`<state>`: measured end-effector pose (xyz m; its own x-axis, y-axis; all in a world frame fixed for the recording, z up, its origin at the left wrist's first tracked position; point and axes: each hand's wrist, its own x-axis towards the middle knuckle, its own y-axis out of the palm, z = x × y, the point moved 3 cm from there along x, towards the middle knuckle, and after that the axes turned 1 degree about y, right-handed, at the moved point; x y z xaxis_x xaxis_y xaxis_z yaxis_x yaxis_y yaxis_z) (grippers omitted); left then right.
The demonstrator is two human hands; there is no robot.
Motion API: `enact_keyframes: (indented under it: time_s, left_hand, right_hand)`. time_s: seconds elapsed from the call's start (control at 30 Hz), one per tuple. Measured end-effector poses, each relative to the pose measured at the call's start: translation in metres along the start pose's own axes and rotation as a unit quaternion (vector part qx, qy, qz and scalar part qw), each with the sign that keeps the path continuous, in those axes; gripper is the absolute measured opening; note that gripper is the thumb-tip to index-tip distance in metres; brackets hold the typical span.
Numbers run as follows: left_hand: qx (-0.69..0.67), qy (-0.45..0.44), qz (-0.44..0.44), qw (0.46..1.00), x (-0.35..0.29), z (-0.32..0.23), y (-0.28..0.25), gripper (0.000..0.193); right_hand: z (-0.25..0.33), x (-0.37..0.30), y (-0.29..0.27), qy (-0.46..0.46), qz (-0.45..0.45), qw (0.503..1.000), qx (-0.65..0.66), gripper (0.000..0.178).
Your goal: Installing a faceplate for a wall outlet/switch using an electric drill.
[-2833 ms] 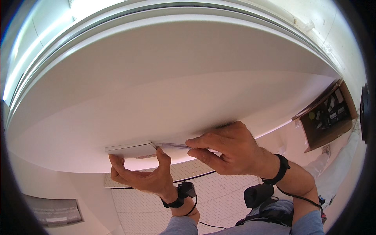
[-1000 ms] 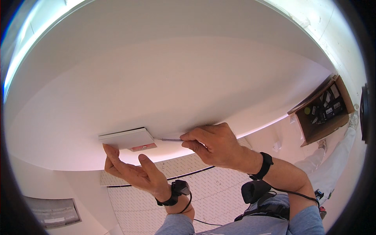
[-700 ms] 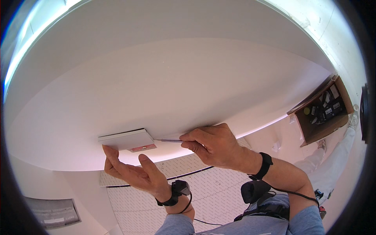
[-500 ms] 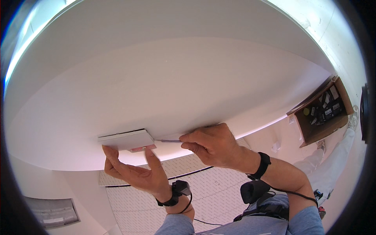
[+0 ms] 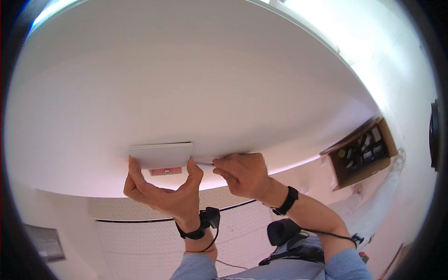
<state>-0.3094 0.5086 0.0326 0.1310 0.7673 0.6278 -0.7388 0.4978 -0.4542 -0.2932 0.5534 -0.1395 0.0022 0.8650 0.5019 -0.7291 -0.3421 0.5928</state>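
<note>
A white rectangular plate-like casing point(image 5: 161, 154) lies against a broad white panel point(image 5: 186, 84), and a red part with a small pale piece point(image 5: 165, 171) shows below its lower edge. My left hand point(image 5: 165, 198) spans the casing, gripping it at its two ends between thumb and fingers. To the right, my right hand point(image 5: 245, 175) pinches a slim screwdriver point(image 5: 204, 164). Its shaft points left to the casing's right end, beside my left hand's fingertip; the tip is hidden there, so contact with the casing cannot be told.
An open cardboard box point(image 5: 364, 175) of small dark packages stands at the right. Near it is a leg in pale trousers point(image 5: 375, 205). Patterned sheeting point(image 5: 158, 247) shows below the panel, and a grey framed opening point(image 5: 44, 242) is at the lower left.
The casing has levelled out from its tilt, and my left hand has closed more firmly on both its ends. The screwdriver's tip has come behind my left fingertip. The view has shifted.
</note>
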Motion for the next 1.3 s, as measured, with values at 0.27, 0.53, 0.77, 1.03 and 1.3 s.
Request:
enact_keyframes:
  time_s: [0.27, 0.53, 0.77, 1.03, 1.3]
  left_hand:
    - [-0.192, -0.079, 0.034, 0.978, -0.012, 0.001, -0.009, 0.099]
    - [-0.375, -0.098, 0.017, 0.922, -0.064, 0.03, -0.057, 0.108]
    - [-0.789, -0.184, 0.131, 0.571, -0.114, -0.015, 0.013, 0.093]
    - [-0.946, -0.277, 0.168, 0.011, -0.054, -0.052, 0.02, 0.023]
    - [-0.919, -0.337, 0.177, 0.099, -0.013, -0.048, 0.022, 0.036]
  right_hand:
    - [0.016, -0.007, 0.003, 0.069, 0.067, 0.993, 0.067, 0.013]
    - [0.11, 0.018, -0.05, 0.18, 0.176, 0.964, -0.083, 0.029]
    - [0.2, 0.091, -0.032, 0.002, 0.242, 0.863, -0.443, 0.027]
    - [0.205, 0.1, -0.007, -0.01, 0.233, 0.819, -0.523, 0.024]
    - [0.203, 0.096, -0.006, 0.034, 0.218, 0.818, -0.531, 0.024]
